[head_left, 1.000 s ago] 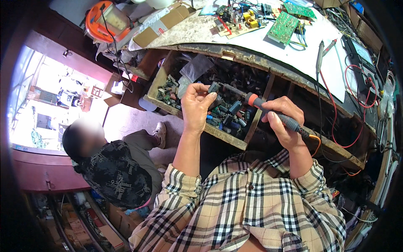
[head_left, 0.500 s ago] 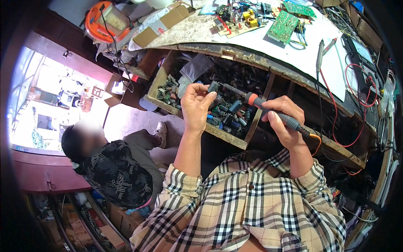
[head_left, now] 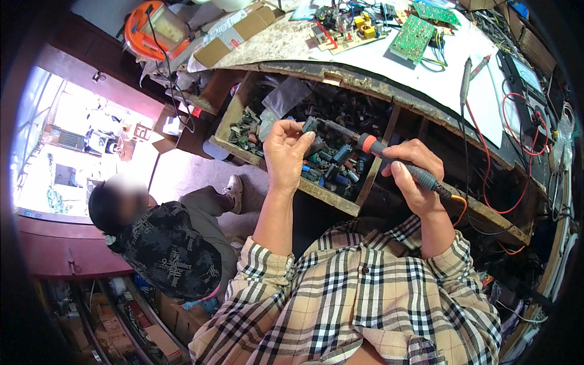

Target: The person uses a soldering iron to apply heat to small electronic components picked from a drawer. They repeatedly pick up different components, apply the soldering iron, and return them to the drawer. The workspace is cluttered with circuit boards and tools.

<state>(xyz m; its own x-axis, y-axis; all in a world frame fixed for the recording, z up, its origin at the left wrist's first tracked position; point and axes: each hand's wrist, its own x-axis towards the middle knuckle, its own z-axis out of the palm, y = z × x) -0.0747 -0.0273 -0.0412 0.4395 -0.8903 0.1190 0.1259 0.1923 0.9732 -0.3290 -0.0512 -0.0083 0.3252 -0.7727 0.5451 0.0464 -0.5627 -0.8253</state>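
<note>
Left hand (head_left: 283,153): thumb and fingertips pinch one small dark cylindrical component (head_left: 309,126) above the drawer (head_left: 328,198); its long axis is too small to read. Right hand (head_left: 415,171): fingers curl round the grip of one soldering iron (head_left: 372,146).

Edges: the left hand overlaps the drawer's wooden front rim; the right lies beyond its right-hand wall. Open air separates the hands, crossed by the iron alone.

Iron: one; long axis slants from lower right to upper left, tip toward the component; contact cannot be told.

Drawer: numerous loose parts.

Bench (head_left: 462,128): two green circuit boards (head_left: 412,39), two probes (head_left: 466,82), one meter (head_left: 528,76).

Left: one other person (head_left: 173,249), dark patterned top.
</note>
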